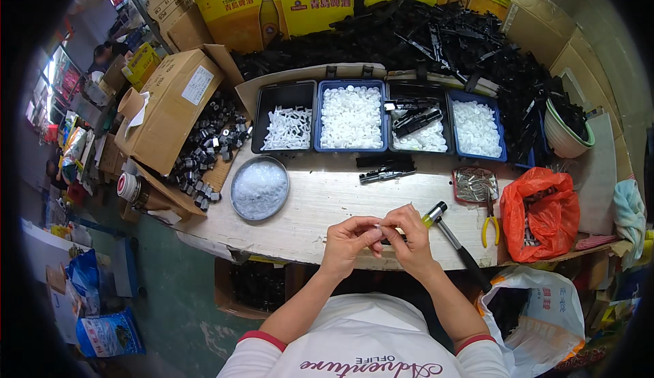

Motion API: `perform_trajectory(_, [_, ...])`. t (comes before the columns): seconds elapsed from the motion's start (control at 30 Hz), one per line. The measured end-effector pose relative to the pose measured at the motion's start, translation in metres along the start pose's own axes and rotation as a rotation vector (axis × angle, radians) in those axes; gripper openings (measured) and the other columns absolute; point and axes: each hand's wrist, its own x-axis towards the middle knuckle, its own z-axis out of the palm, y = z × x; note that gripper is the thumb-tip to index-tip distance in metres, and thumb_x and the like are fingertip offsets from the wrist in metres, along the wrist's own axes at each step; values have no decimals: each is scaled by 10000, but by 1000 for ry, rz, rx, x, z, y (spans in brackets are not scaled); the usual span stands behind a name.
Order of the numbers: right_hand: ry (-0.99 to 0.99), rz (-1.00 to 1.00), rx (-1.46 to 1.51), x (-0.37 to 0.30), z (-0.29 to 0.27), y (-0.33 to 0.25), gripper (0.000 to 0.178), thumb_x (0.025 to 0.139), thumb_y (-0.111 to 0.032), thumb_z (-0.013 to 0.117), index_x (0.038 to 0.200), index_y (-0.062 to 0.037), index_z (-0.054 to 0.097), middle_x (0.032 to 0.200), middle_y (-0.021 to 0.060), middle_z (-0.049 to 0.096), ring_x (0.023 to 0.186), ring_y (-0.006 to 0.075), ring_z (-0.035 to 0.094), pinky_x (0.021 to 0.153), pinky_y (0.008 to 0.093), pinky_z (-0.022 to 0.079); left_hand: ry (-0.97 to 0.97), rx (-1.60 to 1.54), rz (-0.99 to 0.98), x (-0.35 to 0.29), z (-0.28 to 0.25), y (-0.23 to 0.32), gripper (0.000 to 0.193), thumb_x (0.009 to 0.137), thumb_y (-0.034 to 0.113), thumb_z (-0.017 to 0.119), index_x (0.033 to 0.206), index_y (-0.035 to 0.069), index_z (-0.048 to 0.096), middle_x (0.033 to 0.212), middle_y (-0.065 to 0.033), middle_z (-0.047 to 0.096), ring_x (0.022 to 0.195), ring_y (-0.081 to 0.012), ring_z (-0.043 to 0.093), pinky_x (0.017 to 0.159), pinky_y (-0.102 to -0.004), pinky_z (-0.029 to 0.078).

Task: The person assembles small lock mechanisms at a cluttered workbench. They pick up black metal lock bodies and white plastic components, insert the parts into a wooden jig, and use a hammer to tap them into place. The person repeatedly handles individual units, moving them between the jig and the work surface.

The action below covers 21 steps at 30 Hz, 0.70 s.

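Note:
My left hand (pixel 351 243) and my right hand (pixel 409 236) meet over the table's front edge, fingertips pinched together. Something very small seems to be between them; its kind cannot be made out. Just right of my right hand lies a hammer (pixel 449 233) with a yellow-green and silver head and a black grip. Beyond my hands, a black plastic part (pixel 386 173) lies on the pale tabletop (pixel 320 191). Farther right are yellow-handled pliers (pixel 489 227), their jaws by a small red-rimmed tray (pixel 475 184) of thin metal pieces.
Along the back stand bins of small white parts, including a blue bin (pixel 351 116) and a black bin (pixel 286 127). A round dish (pixel 259 188) sits left. Black parts (pixel 436 37) pile behind. A red plastic bag (pixel 541 208) stands right, a cardboard box (pixel 170 105) left.

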Motion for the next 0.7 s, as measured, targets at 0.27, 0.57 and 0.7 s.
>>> perform_trajectory(0.27, [-201,2,-338,-13,-1,18,93,737,-37,596,785,-79,529,760,28,497,765,221,448,701,353,279,40,583,158,4,-21,7,234,747,-39,640,972,23,647,810,5,537,629,-35,472,523,-161,393])
perform_trajectory(0.57, [-254,-62,-555,-23,21,21,116,724,-49,609,806,-84,534,784,22,515,796,214,451,728,375,270,31,719,91,7,-31,0,267,722,-57,636,962,56,666,740,26,452,609,-37,413,523,-177,351])
perform_trajectory(0.7, [-285,-113,-627,-23,19,21,123,718,-57,617,819,-81,550,809,26,537,817,202,463,741,369,279,17,926,135,9,-28,-2,237,694,-28,661,916,52,665,734,-20,475,614,-111,470,544,-226,390])
